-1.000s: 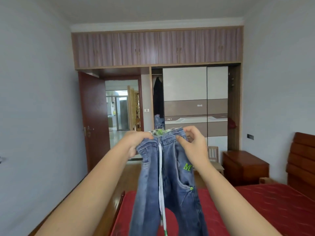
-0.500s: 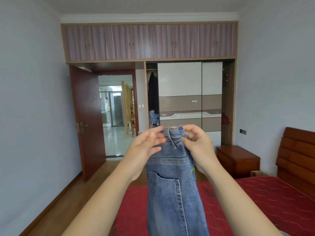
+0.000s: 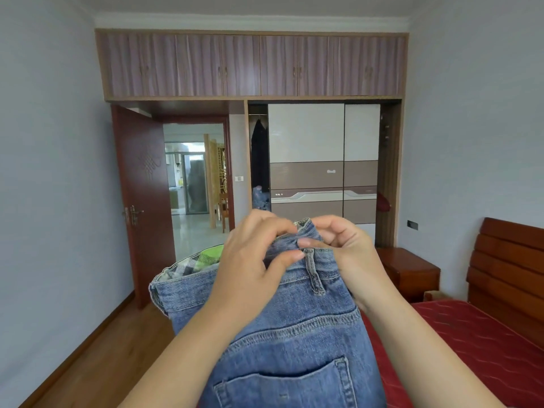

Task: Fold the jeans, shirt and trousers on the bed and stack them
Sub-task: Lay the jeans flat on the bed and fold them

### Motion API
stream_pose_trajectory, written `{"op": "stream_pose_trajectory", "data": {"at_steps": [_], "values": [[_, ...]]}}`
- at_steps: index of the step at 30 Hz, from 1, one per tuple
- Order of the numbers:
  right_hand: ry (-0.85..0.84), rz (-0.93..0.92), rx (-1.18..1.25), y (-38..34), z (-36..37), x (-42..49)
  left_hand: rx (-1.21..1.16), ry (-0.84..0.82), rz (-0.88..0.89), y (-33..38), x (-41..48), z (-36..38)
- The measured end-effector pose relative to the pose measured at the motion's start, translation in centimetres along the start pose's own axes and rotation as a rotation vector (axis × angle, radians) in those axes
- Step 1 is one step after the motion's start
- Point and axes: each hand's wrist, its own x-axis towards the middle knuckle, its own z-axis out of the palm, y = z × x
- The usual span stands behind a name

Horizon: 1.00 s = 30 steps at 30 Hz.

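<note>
Above the red bed (image 3: pixel 482 346), the blue jeans (image 3: pixel 297 328) hang lengthwise, long axis running down and away from the waistband (image 3: pixel 306 245), where the left hand (image 3: pixel 253 260) and right hand (image 3: pixel 344 248) meet, fingers (image 3: pixel 290 256) pinched shut on its bunched denim.

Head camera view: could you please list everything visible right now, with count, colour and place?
jeans: one, blue denim, held up in centre, checked lining showing at left
bed: one, red cover, lower right
headboard: one, red-brown wood, right edge
nightstand: one, red-brown, beside bed
wardrobe: one, white and brown, far wall
upper cabinets: one row, purplish wood, above
door: one, dark red, open, left
left hand: pinching waistband
right hand: pinching waistband
</note>
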Motion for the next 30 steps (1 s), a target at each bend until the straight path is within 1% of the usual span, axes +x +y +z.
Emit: {"op": "stream_pose_trajectory", "data": {"at_steps": [3, 6, 9, 15, 17, 20, 22, 24, 26, 30], "values": [[0.013, 0.001, 0.059, -0.1, 0.4, -0.6, 0.131, 0.095, 0.148, 0.1, -1.0, 0.8], [0.046, 0.008, 0.108, 0.2, 0.8, -1.2, 0.2, 0.163, 0.228, -0.4, -1.8, 1.4], [0.06, 0.027, 0.146, 0.4, 1.0, -1.6, 0.228, 0.218, 0.214, -0.7, -2.4, 1.9], [0.087, 0.055, 0.158, 1.1, 1.2, -2.0, 0.332, 0.25, 0.171, -1.4, -3.3, 2.5], [0.091, 0.055, 0.165, 1.2, 1.3, -2.1, 0.355, 0.293, 0.193, -1.4, -3.6, 2.8], [0.074, 0.048, 0.16, 1.2, 1.7, -2.4, 0.427, 0.414, 0.258, -1.6, -3.9, 3.4], [0.076, 0.043, 0.164, 1.1, 1.7, -2.4, 0.434, 0.468, 0.315, -1.7, -3.7, 3.5], [0.101, 0.039, 0.171, 0.9, 1.5, -2.3, 0.379, 0.456, 0.359, -1.8, -3.2, 3.1], [0.13, 0.018, 0.148, 0.8, 1.1, -2.2, 0.336, 0.403, 0.371, -2.0, -2.3, 2.7], [0.149, -0.03, 0.114, 0.6, 0.5, -2.2, 0.427, 0.327, 0.293, -2.1, -0.6, 1.7]]}}
